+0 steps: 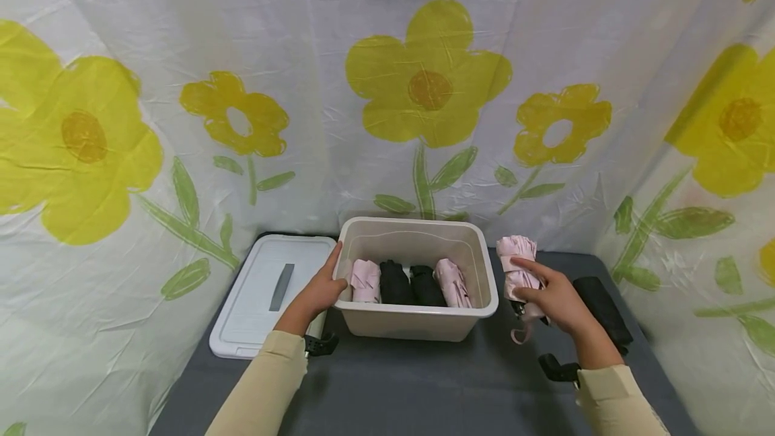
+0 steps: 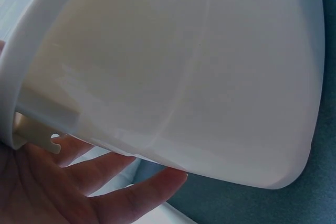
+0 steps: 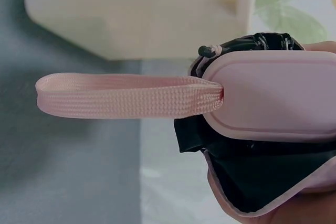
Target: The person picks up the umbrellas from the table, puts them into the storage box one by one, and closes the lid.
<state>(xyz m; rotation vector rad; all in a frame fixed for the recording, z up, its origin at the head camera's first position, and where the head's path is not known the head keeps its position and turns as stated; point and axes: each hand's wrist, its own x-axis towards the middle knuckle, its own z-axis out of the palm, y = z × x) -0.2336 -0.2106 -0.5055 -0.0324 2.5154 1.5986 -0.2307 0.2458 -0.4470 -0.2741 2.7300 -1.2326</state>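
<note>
My left hand (image 1: 315, 295) grips the left rim of a beige plastic storage box (image 1: 412, 328), thumb over the rim and fingers against the outer wall (image 2: 210, 77). Inside the box, folded umbrellas stand in a row: a pink umbrella (image 1: 366, 281), two black ones (image 1: 396, 282) and another pink umbrella (image 1: 453, 283). To the right of the box, my right hand (image 1: 560, 298) holds a folded pink umbrella (image 1: 517, 254) above the table. Its pink handle end (image 3: 273, 95) and looped wrist strap (image 3: 126, 96) show large in the right wrist view.
A folded black umbrella (image 1: 605, 311) lies on the dark grey table (image 1: 412, 389), right of my right hand. Left of the box lies a white lid (image 1: 251, 301) with a grey handle. Behind the table hangs a flower-printed curtain (image 1: 315, 173).
</note>
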